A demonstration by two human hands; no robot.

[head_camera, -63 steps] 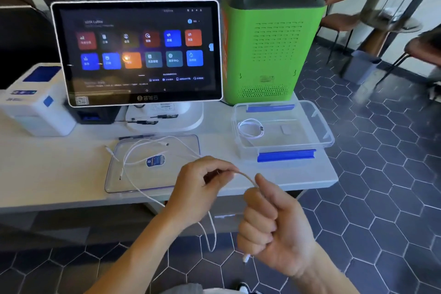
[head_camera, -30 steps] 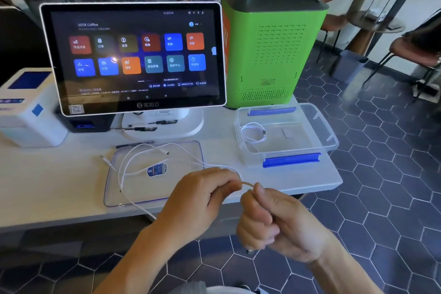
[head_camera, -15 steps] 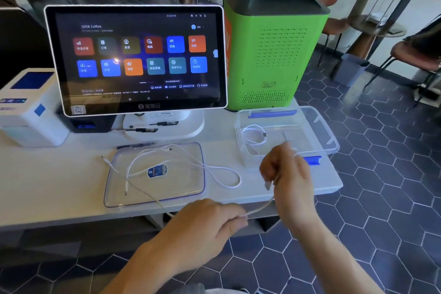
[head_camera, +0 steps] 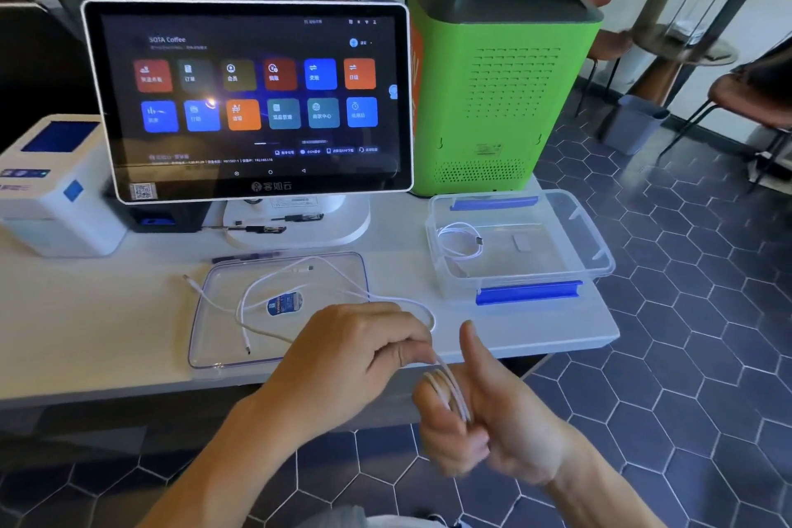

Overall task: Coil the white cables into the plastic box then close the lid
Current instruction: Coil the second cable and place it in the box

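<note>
A clear plastic box (head_camera: 600, 266) with blue clips stands open at the table's right end, and one coiled white cable (head_camera: 458, 242) lies inside it. The clear lid (head_camera: 205, 339) lies flat to its left. Loose white cable (head_camera: 257, 292) trails across the lid. My left hand (head_camera: 355, 352) pinches that cable just off the table's front edge. My right hand (head_camera: 484, 412) is below it, thumb up, with loops of the cable (head_camera: 450, 392) wrapped around its fingers.
A touchscreen terminal (head_camera: 248, 99) stands behind the lid. A green machine (head_camera: 501, 81) stands behind the box. A white printer (head_camera: 51, 180) sits at the far left. A dark pen (head_camera: 244, 257) lies by the terminal's base. Chairs and a bin stand on the hexagon-tiled floor.
My right hand came back down from near the box to below the left hand, winding cable around its fingers. The left hand rose toward the lid's front edge. Less cable hangs below the table.
</note>
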